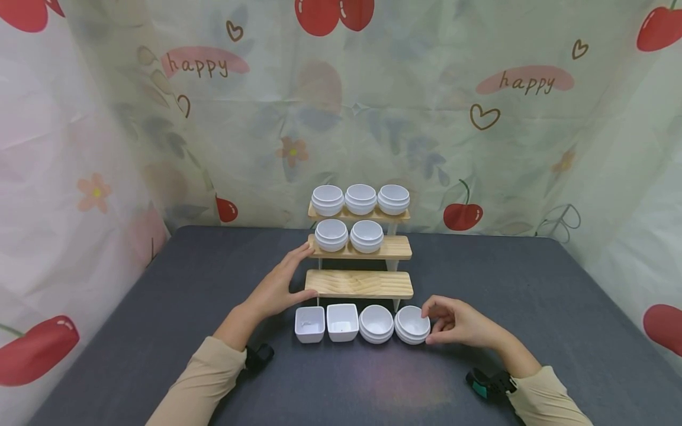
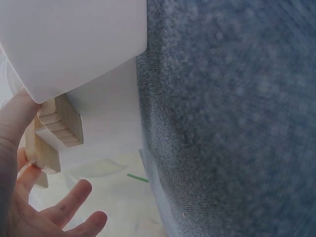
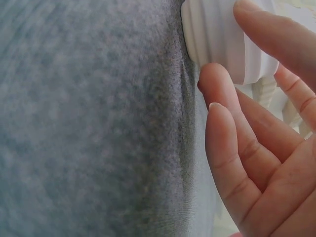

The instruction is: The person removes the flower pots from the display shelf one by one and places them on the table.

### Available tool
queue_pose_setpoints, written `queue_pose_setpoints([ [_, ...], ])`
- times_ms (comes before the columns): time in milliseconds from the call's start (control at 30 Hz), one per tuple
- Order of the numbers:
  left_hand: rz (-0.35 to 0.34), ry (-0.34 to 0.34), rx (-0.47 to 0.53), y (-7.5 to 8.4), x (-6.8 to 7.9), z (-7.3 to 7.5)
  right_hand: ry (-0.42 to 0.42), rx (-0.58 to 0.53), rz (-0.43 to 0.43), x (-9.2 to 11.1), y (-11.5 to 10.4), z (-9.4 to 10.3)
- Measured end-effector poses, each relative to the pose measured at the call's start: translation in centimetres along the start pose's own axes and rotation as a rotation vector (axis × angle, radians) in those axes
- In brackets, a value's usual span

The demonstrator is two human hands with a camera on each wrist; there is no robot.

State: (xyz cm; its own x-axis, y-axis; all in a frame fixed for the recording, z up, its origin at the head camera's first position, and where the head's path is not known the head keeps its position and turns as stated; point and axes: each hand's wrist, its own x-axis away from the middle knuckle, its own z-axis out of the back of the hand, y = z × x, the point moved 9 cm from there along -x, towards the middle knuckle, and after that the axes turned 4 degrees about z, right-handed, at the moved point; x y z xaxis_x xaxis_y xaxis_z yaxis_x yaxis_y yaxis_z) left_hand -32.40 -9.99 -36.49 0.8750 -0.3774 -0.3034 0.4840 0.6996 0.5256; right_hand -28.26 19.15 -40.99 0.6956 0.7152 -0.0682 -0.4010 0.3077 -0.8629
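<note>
My left hand [image 1: 276, 289] is at the left side of a three-tier wooden stand, fingers spread. Its fingertips are at the left end of the middle board [image 1: 396, 247], and the thumb reaches the left end of the lowest board [image 1: 359, 284]. In the left wrist view, two fingers extend free. My right hand [image 1: 462, 323] pinches the right side of a round white bowl [image 1: 412, 322] with thumb and forefinger, the other fingers curled. This bowl ends a front row on the table, beside another round bowl [image 1: 376, 322] and two square white bowls [image 1: 343, 322].
Three round white bowls [image 1: 360, 199] stand on the top board. Two more [image 1: 366, 235] are on the middle board, towards its left. A dark grey cloth [image 1: 160, 307] covers the table, and a printed curtain [image 1: 373, 77] hangs behind it.
</note>
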Motion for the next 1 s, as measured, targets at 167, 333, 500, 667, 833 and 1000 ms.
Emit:
queue_pose_setpoints([
  [167,0.009,-0.014,0.001,-0.2,0.0,-0.1,0.01,0.006,-0.002,0.1,-0.1,0.2],
  [333,0.014,-0.02,0.001,-0.4,0.0,-0.2,0.032,0.032,0.005,0.2,-0.4,0.6],
  [500,0.016,-0.022,0.003,-0.3,0.0,-0.2,0.056,0.056,0.003,0.3,-0.6,1.1],
  [667,0.019,-0.025,0.007,-0.3,0.0,-0.2,0.088,0.09,-0.002,0.2,-1.1,1.8],
  [833,0.013,-0.023,0.011,-0.2,0.0,-0.2,0.128,0.125,-0.001,-0.3,-2.1,2.7],
  [1000,0.016,-0.024,0.014,-0.3,0.0,-0.1,0.208,0.184,-0.004,-1.2,-3.4,3.6],
])
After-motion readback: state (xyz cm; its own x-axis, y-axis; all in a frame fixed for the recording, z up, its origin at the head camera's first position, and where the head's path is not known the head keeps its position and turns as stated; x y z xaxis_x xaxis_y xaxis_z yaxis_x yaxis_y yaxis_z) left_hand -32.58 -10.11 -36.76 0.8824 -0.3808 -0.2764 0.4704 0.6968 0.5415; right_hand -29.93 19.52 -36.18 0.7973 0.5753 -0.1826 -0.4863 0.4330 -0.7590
